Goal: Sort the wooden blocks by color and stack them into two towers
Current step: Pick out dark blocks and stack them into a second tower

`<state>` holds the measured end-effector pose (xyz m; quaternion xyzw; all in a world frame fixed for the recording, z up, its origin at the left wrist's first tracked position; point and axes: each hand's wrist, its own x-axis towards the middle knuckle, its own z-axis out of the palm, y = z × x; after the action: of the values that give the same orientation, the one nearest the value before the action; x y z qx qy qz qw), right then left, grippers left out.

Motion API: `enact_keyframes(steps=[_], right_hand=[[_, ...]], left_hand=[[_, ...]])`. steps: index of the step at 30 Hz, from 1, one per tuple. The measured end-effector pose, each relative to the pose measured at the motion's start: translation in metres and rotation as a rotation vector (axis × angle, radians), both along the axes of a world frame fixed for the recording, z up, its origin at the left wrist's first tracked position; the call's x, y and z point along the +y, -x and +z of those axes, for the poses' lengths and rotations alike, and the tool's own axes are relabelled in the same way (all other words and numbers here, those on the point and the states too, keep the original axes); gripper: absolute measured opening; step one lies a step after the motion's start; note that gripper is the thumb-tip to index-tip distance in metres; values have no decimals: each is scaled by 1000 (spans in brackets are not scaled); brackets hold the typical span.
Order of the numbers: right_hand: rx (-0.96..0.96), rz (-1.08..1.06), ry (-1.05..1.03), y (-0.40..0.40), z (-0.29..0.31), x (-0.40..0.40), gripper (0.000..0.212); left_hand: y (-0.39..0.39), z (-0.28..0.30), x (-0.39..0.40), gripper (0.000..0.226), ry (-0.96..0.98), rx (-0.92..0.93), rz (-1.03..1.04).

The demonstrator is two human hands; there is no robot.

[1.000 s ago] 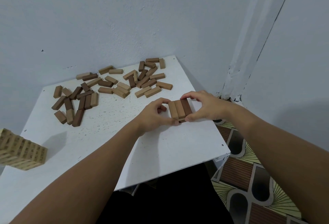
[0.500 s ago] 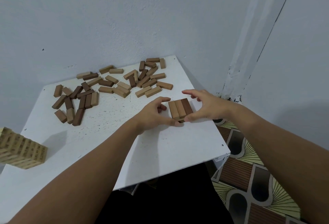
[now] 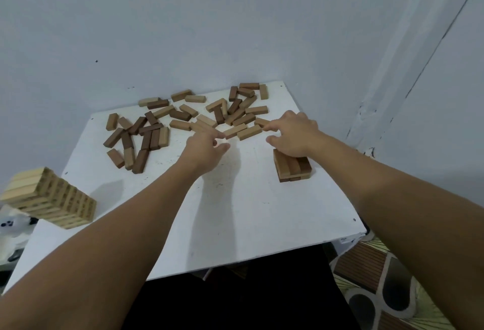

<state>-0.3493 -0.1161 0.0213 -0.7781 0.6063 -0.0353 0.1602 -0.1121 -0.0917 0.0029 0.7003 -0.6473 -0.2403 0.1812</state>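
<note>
The step in hand is fetching more blocks for the low stack (image 3: pixel 292 166) begun on the right of the white tabletop (image 3: pixel 235 225). That stack shows two layers, three blocks across its top, and sits just below the right hand (image 3: pixel 293 133). Both hands reach into the loose blocks (image 3: pixel 199 116) scattered along the far side. The left hand (image 3: pixel 207 143) has its fingers at a light block (image 3: pixel 235 130); whether its grip has closed I cannot tell. The right hand's fingertips touch another light block (image 3: pixel 262 122), fingers loosely extended, holding nothing. Next, each hand must pinch one block of the right colour and carry it back. Roughly forty loose blocks remain, in light and dark browns. A pale finished tower (image 3: pixel 49 198) lies on its side at the left edge.
</note>
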Motion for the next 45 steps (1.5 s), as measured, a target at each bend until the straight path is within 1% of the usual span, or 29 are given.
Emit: enact_keyframes(steps=[2, 5, 7, 9, 11, 14, 17, 20, 23, 28, 33, 35, 38, 41, 42, 45], right_hand=[[90, -2, -2, -13, -2, -9, 43], [179, -27, -42, -25, -5, -23, 47], [235, -41, -83, -31, -6, -29, 50], [271, -45, -107, -34, -9, -33, 49], [272, -36, -95, -36, -12, -36, 42], [207, -47, 1, -42, -17, -39, 17], [146, -63, 19, -49, -23, -41, 14], [98, -65, 41, -57, -27, -39, 10], [60, -41, 50, -70, -28, -28, 8], [-62, 13, 58, -104, -33, 1, 12], [-191, 52, 36, -126, -43, 34, 29], [-279, 68, 14, -131, -52, 47, 37], [-389, 78, 32, -132, -68, 65, 39], [-536, 60, 63, -128, -80, 80, 38], [-559, 60, 78, -127, -83, 84, 38], [-548, 65, 116, -124, -87, 92, 40]], left_hand=[[0, -3, -8, 43, 11, -95, -26], [4, -4, -19, 37, 48, -205, -93], [8, -5, -27, 40, 80, -279, -134], [10, -9, -36, 48, 81, -317, -173], [10, -16, -42, 47, 61, -320, -216], [11, -26, -47, 35, 87, -274, -227], [11, -30, -44, 28, 134, -166, -149], [0, -34, -32, 34, 137, -28, -66], [-17, -37, -9, 38, 133, 32, 27], [-43, -42, 33, 39, 154, 84, 156], [-62, -38, 68, 40, 145, 129, 198], [-69, -38, 82, 32, 138, 192, 179], [-77, -42, 96, 9, 159, 274, 173], [-82, -51, 102, 12, 194, 317, 187], [-83, -54, 103, 13, 207, 329, 194], [-82, -61, 104, 16, 245, 337, 184]])
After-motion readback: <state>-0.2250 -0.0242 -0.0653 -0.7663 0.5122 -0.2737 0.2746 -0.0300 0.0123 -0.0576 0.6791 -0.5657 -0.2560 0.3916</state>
